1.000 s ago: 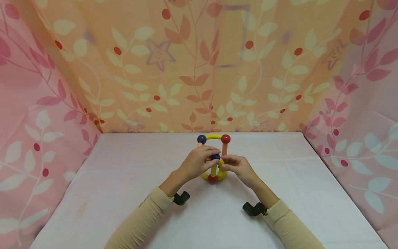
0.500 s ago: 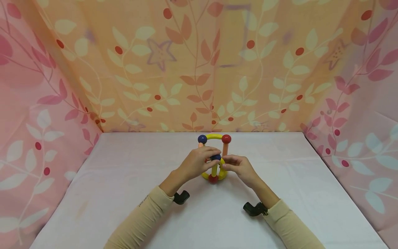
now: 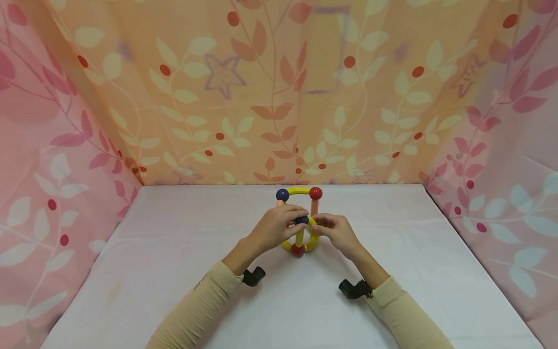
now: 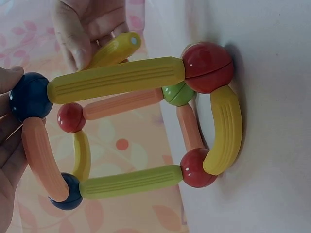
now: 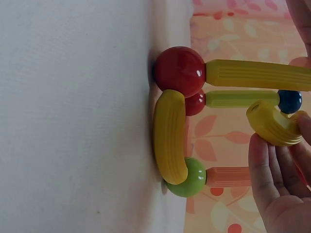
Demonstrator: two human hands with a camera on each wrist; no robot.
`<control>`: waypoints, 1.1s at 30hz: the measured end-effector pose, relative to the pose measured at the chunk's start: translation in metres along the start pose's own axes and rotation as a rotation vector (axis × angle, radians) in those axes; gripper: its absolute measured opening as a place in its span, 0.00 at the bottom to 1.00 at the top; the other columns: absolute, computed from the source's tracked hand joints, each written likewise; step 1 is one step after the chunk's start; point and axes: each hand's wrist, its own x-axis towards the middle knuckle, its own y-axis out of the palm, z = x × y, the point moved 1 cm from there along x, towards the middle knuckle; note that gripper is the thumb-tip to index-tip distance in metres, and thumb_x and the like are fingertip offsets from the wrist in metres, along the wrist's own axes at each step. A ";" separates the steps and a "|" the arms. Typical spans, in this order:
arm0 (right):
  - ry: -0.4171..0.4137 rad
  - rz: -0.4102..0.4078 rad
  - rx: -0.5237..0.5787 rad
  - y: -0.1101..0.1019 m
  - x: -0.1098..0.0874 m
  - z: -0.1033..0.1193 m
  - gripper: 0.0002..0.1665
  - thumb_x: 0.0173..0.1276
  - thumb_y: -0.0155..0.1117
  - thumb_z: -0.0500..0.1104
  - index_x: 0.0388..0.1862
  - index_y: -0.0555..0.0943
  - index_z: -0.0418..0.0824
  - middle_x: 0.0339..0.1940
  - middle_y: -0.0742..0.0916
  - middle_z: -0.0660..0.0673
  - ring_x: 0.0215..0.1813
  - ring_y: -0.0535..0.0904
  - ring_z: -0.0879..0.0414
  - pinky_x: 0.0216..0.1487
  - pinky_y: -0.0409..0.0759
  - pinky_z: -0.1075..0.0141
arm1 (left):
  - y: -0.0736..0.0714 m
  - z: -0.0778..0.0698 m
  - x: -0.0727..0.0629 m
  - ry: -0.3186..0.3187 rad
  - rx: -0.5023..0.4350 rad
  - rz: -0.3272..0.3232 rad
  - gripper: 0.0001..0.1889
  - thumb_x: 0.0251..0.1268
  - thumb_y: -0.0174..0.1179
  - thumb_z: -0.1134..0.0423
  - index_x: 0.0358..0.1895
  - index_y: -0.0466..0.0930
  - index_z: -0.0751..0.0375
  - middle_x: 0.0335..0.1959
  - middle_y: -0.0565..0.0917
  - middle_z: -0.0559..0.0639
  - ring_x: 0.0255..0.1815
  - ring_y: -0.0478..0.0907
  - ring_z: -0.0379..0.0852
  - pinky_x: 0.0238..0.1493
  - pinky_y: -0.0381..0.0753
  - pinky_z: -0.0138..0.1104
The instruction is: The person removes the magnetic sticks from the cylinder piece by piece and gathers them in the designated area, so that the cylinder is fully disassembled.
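Observation:
A toy frame of balls and ridged rods stands upright on the white-covered table. My left hand holds the blue ball at its near top corner between thumb and fingers. From that ball a straight yellow rod runs down to a red ball at the table. Just right of this upright, my right hand pinches a curved yellow rod. One end of the curved rod points free, with a small round metal spot on it; the fingers partly hide the other end.
Behind my hands rise the far top corners, a blue ball and a red ball, joined by a curved yellow rod. Black elbow-shaped pieces sit at both wrists. Patterned cloth walls the table's back and sides.
My right hand has shifted slightly up and away with the curved yellow rod. The left hand stays at the blue ball, and the toy frame has not moved.

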 end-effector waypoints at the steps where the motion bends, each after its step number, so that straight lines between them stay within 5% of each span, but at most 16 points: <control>1: 0.008 -0.005 -0.003 0.000 0.000 -0.001 0.21 0.68 0.65 0.41 0.57 0.80 0.33 0.52 0.85 0.34 0.50 0.83 0.48 0.50 0.83 0.70 | 0.000 0.000 0.000 0.003 0.002 0.000 0.17 0.60 0.68 0.62 0.52 0.84 0.61 0.50 0.86 0.52 0.51 0.84 0.45 0.48 0.84 0.31; 18: 0.008 -0.050 -0.068 -0.018 0.002 0.000 0.20 0.67 0.66 0.42 0.56 0.81 0.34 0.52 0.86 0.33 0.47 0.83 0.54 0.48 0.82 0.70 | 0.000 0.002 -0.002 0.023 0.015 0.017 0.18 0.61 0.67 0.60 0.54 0.83 0.60 0.51 0.86 0.51 0.52 0.83 0.44 0.50 0.83 0.30; 33: 0.045 -0.169 -0.206 -0.067 0.026 -0.007 0.19 0.67 0.65 0.40 0.55 0.80 0.32 0.50 0.86 0.33 0.39 0.83 0.61 0.44 0.82 0.71 | -0.001 0.002 -0.002 0.017 0.016 0.016 0.18 0.61 0.68 0.60 0.54 0.83 0.59 0.50 0.86 0.50 0.52 0.83 0.43 0.51 0.82 0.30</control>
